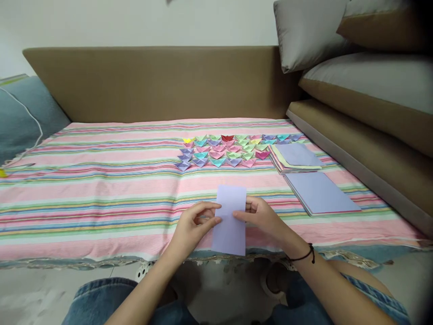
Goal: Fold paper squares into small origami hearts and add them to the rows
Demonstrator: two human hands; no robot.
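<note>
A lavender sheet of paper (231,234), a tall narrow rectangle, is held up over the front edge of the striped cloth. My left hand (198,221) pinches its left edge between thumb and fingers. My right hand (260,215) grips the right edge, thumb on the front and fingers behind the sheet. Whether the sheet is folded double I cannot tell. Beyond it, several folded paper boats (217,148) stand in rows, in lavender, pink, green, turquoise, yellow and red.
To the right lie a stack of mixed coloured paper (297,155) and, nearer, a stack of lavender sheets (323,193). Striped cloth (101,194) covers the seat. Cushions (368,85) pile up at right; a white cable (30,115) hangs at far left.
</note>
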